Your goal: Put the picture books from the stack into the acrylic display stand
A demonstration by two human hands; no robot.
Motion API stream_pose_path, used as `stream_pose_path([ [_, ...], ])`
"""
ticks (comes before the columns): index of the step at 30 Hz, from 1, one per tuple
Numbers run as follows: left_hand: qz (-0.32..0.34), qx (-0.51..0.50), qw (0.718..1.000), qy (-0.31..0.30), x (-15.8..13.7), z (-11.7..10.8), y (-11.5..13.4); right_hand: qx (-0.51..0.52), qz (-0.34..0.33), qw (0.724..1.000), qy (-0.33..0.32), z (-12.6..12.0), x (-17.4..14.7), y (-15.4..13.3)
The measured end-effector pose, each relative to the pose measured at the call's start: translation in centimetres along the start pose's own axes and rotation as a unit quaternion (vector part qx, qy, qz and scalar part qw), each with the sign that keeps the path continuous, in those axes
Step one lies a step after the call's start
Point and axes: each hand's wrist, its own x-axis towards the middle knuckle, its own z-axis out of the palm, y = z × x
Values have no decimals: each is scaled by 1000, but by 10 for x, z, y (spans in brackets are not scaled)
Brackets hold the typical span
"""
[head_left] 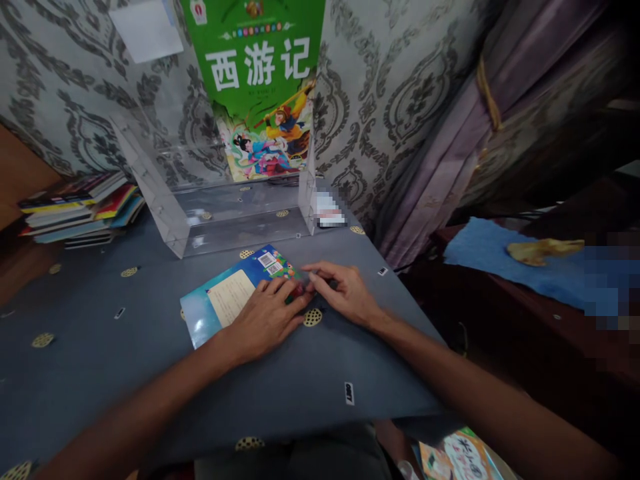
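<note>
A thin blue book lies on the table with its back cover up, showing a cream text panel and square codes. My left hand rests flat across its right part, fingers stretched out and lightly spread. At the book's right edge is my right hand, thumb and index finger drawn together in a pinch on the edge. The left fingers partly hide the spot where the fingertips of both hands meet.
Behind the book stands a clear plastic rack holding an upright green book. A stack of books sits at the left on the dark grey tablecloth. Right of the table are a tied curtain and a blue cloth.
</note>
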Motion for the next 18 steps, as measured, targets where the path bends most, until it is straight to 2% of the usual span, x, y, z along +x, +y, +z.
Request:
stream_pose_path([
  [7,0,3,1000,2,0,-1,1,-56,-24,998,-20,0,0,3],
  [18,2,-24,999,25,-3,5,-1,-57,-50,997,-19,1,0,5],
])
